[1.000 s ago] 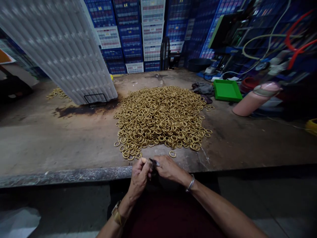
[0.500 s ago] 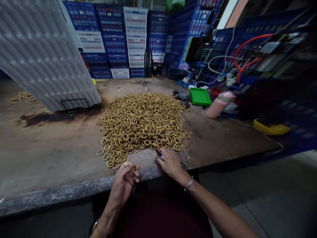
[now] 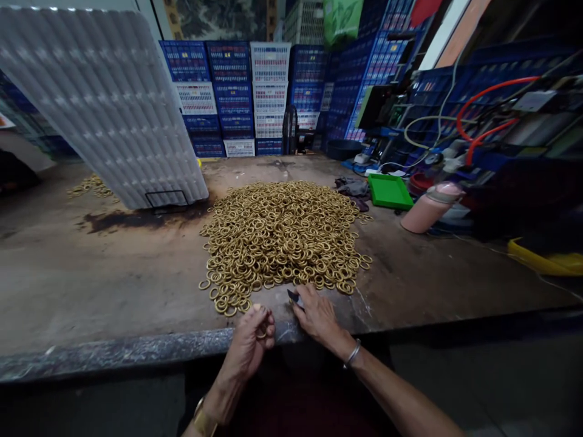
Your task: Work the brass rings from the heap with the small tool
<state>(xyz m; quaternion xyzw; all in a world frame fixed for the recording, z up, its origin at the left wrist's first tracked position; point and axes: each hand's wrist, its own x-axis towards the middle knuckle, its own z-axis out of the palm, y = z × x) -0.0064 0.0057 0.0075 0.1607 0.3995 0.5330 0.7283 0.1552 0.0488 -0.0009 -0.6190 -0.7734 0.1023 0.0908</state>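
A wide heap of brass-coloured rings [image 3: 286, 230] lies on the worktable [image 3: 150, 291]. Just in front of its lower left part, at the table's edge, my left hand [image 3: 255, 332] is closed on a ring, which shows between the curled fingers. My right hand [image 3: 316, 311] rests at the near side of the heap, its thumb and fingers closed on a small dark tool [image 3: 294, 297] whose black tip points to the left. The rest of that tool is hidden by the fingers. A gap separates the two hands.
A ribbed translucent panel [image 3: 122, 115] leans in a black wire stand at the left. Behind it are more rings [image 3: 93, 187]. At the right are a green tray [image 3: 390, 191], a pink bottle [image 3: 428, 209] and red hoses. Stacked crates [image 3: 234, 100] line the back.
The view has shifted, so the table and heap sit further right and slightly lower. The fingers of my left hand have curled in more. My right hand still holds the dark tool.
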